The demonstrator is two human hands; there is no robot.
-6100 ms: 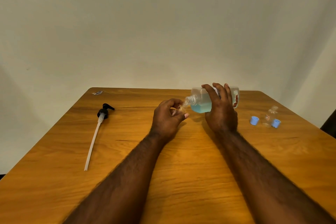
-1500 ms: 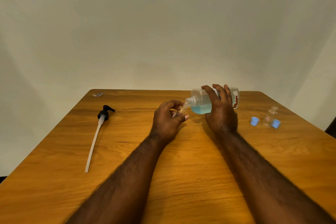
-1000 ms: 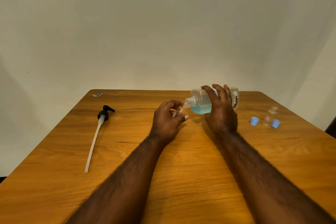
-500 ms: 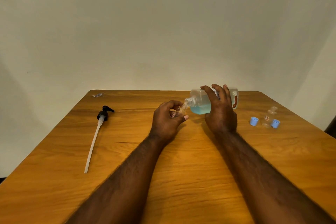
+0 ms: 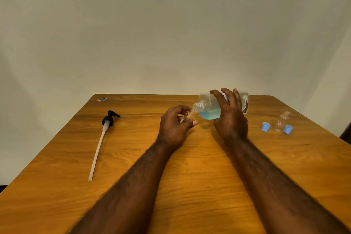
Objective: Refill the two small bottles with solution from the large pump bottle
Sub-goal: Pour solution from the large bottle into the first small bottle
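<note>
No writing can be read anywhere. The large pump bottle [image 5: 210,108] carries a label [image 5: 246,105] with red-brown print, partly hidden under the right hand [image 5: 230,118] and too blurred to make out. The standing small bottle [image 5: 280,122] bears a tiny red-edged label, and a pale sticker [image 5: 102,99] lies at the bench's [image 5: 190,176] far left corner, both illegible.

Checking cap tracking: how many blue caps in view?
2. The left blue cap lies on the table, left of the standing small bottle; the right blue cap sits close at that bottle's right. None seems hidden.
</note>
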